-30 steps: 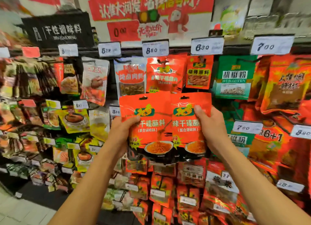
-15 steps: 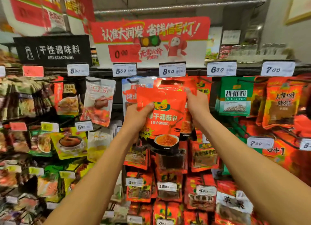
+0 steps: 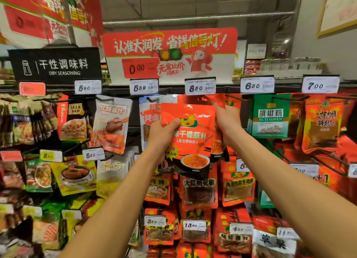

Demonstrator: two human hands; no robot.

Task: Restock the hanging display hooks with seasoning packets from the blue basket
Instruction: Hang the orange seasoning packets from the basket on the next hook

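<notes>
Lifting both packets up since a second ago, my left hand (image 3: 164, 134) grips the front seasoning packet (image 3: 191, 139); my right hand (image 3: 228, 122) pinches another behind, near the 8.50 hook (image 3: 201, 98), ready for hanging.

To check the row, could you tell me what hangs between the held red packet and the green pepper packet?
In the head view, only the right hand and orange packets behind it.

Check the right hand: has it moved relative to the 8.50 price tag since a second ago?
Yes. The right hand, pinching a red packet, has risen to just below the 8.50 price tag, up from well beneath it.
</notes>
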